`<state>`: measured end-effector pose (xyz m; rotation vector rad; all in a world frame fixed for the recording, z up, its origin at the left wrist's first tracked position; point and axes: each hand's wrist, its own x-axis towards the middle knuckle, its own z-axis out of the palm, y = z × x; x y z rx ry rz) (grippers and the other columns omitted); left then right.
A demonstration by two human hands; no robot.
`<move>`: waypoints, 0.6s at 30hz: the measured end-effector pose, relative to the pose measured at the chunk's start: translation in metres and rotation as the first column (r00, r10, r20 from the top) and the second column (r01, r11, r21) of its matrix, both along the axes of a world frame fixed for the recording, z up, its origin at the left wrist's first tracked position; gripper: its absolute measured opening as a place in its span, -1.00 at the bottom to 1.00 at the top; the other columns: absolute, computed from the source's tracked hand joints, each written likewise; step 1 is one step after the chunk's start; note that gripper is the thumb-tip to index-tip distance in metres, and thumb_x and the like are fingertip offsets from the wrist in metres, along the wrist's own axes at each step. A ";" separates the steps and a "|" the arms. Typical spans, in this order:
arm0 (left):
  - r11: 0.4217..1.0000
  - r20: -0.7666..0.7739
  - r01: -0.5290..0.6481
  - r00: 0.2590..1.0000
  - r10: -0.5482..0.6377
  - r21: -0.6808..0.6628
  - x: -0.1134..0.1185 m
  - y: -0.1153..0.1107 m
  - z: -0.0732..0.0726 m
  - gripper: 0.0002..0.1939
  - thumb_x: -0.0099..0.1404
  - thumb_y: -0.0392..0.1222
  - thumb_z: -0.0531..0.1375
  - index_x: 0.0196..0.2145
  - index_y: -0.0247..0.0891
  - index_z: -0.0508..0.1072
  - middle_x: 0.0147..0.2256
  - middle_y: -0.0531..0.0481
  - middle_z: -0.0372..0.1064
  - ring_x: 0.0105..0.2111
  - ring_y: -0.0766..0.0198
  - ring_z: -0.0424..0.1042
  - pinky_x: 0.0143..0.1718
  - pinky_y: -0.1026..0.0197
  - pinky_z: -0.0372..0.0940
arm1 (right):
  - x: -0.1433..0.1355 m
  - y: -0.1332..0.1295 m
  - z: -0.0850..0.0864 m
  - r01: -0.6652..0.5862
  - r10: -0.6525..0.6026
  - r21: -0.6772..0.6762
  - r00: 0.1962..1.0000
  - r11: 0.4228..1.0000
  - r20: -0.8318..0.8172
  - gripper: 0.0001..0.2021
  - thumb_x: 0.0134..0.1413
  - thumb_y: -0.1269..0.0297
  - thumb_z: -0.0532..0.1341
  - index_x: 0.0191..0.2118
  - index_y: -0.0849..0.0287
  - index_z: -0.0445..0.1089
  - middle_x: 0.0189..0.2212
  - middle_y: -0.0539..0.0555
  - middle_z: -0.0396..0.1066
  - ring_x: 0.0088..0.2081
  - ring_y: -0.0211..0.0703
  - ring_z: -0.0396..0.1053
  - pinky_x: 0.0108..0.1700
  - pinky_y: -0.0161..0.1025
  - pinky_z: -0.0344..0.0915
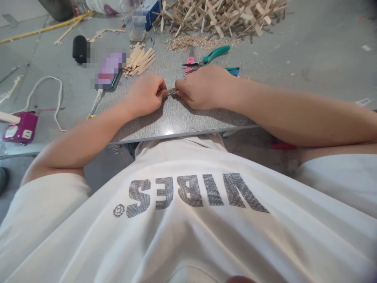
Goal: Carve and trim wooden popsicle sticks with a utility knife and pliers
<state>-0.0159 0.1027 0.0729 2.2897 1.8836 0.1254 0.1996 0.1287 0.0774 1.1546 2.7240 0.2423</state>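
Note:
Between my two hands runs a short, thin wooden stick (171, 91), low over the table near its front edge. My left hand (149, 94) pinches its left end, fingers curled. The other end is in the closed fingers of my right hand (203, 87), which hides part of it. Just beyond the right hand lie green-handled pliers (216, 54) and a pink item (190, 61). Loose flat wooden sticks (140, 59) are fanned out beyond my left hand.
A large heap of wooden pieces (218, 15) stands at the back, with wood chips (197, 41) before it. On the left are a phone (110, 70), a black case (81, 49), a white cable (61, 98) and a purple device (20, 127).

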 end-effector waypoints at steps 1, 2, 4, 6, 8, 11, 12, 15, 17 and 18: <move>1.000 -0.005 -0.003 1.000 0.003 0.000 0.000 -0.001 0.001 -0.69 0.59 -0.03 0.18 0.05 -0.11 0.69 0.03 -0.14 0.73 0.15 -0.08 0.61 0.23 -0.10 0.41 | 0.000 0.000 0.000 -0.006 0.006 0.004 1.000 1.000 0.004 -0.46 0.66 0.03 -0.10 0.27 0.15 0.53 0.06 0.37 0.69 -0.02 0.23 0.63 -0.08 0.01 0.39; 1.000 -0.009 0.000 1.000 0.000 0.001 0.001 -0.002 0.002 -0.70 0.58 -0.05 0.18 0.05 -0.10 0.69 0.04 -0.15 0.73 0.15 -0.10 0.62 0.22 -0.11 0.42 | 0.000 0.000 -0.001 -0.016 0.016 0.005 1.000 1.000 0.006 -0.47 0.65 0.02 -0.09 0.26 0.16 0.52 0.04 0.37 0.69 -0.03 0.24 0.64 -0.09 0.01 0.39; 1.000 -0.027 0.006 1.000 -0.006 0.005 0.003 -0.004 0.004 -0.70 0.55 -0.09 0.17 0.05 -0.08 0.69 0.05 -0.15 0.73 0.16 -0.13 0.63 0.21 -0.11 0.43 | 0.000 0.000 -0.003 -0.031 0.031 0.019 1.000 0.999 0.003 -0.47 0.66 0.02 -0.11 0.26 0.16 0.51 0.03 0.38 0.69 -0.04 0.25 0.64 -0.10 0.01 0.39; 0.999 -0.056 0.033 0.998 -0.032 0.019 0.004 -0.006 0.006 -0.66 0.55 -0.11 0.15 0.08 -0.10 0.69 0.07 -0.16 0.73 0.17 -0.13 0.64 0.21 -0.12 0.44 | 0.000 -0.002 -0.005 -0.033 0.033 0.034 0.999 0.999 -0.009 -0.46 0.66 0.01 -0.12 0.27 0.15 0.50 0.04 0.38 0.69 -0.03 0.26 0.64 -0.10 0.02 0.39; 0.998 -0.075 0.058 0.996 -0.056 0.028 0.004 -0.008 0.006 -0.63 0.55 -0.09 0.13 0.10 -0.13 0.68 0.08 -0.19 0.73 0.17 -0.14 0.63 0.22 -0.14 0.44 | 0.000 -0.004 -0.008 -0.015 0.016 0.040 0.999 0.999 -0.028 -0.48 0.66 0.02 -0.12 0.27 0.13 0.49 0.04 0.37 0.69 -0.01 0.25 0.64 -0.08 0.02 0.40; 0.998 -0.039 0.060 0.997 -0.059 0.023 0.001 -0.009 0.002 -0.62 0.56 -0.02 0.13 0.11 -0.10 0.68 0.07 -0.17 0.73 0.18 -0.15 0.60 0.24 -0.16 0.42 | -0.001 -0.007 -0.010 -0.001 0.002 0.018 0.998 1.000 -0.065 -0.50 0.68 0.04 -0.09 0.26 0.17 0.49 0.03 0.40 0.69 0.01 0.26 0.64 -0.03 0.02 0.42; 0.998 -0.017 0.057 0.998 -0.057 0.022 0.000 -0.008 0.000 -0.63 0.56 0.01 0.13 0.11 -0.08 0.67 0.06 -0.15 0.73 0.18 -0.14 0.59 0.25 -0.16 0.41 | -0.002 -0.007 -0.011 0.000 0.001 0.011 0.997 1.000 -0.078 -0.50 0.69 0.04 -0.09 0.26 0.18 0.48 0.02 0.41 0.68 0.02 0.26 0.65 -0.02 0.02 0.44; 0.997 0.018 0.068 0.997 -0.069 0.040 -0.003 -0.005 -0.006 -0.64 0.56 0.06 0.15 0.07 -0.07 0.67 0.00 -0.15 0.73 0.16 -0.15 0.57 0.23 -0.19 0.39 | -0.003 -0.007 -0.011 0.013 -0.012 0.006 0.996 1.000 -0.088 -0.52 0.70 0.04 -0.09 0.26 0.18 0.47 0.01 0.41 0.68 0.04 0.27 0.65 0.02 0.04 0.49; 0.994 0.013 0.083 0.996 -0.084 0.065 -0.005 -0.002 -0.010 -0.67 0.55 0.05 0.17 0.04 -0.08 0.67 -0.02 -0.17 0.72 0.11 -0.17 0.57 0.17 -0.21 0.40 | -0.004 -0.007 -0.010 0.011 -0.011 -0.002 0.998 1.000 -0.070 -0.51 0.70 0.06 -0.09 0.26 0.22 0.47 -0.01 0.42 0.67 0.05 0.33 0.66 0.03 0.09 0.54; 0.993 0.003 0.084 0.996 -0.085 0.078 -0.005 0.000 -0.011 -0.68 0.55 0.03 0.18 0.02 -0.09 0.67 -0.04 -0.19 0.72 0.07 -0.17 0.57 0.13 -0.22 0.40 | -0.005 -0.007 -0.009 0.005 -0.005 -0.008 0.998 1.000 -0.060 -0.50 0.70 0.06 -0.09 0.26 0.26 0.46 -0.01 0.44 0.67 0.06 0.37 0.67 0.03 0.12 0.55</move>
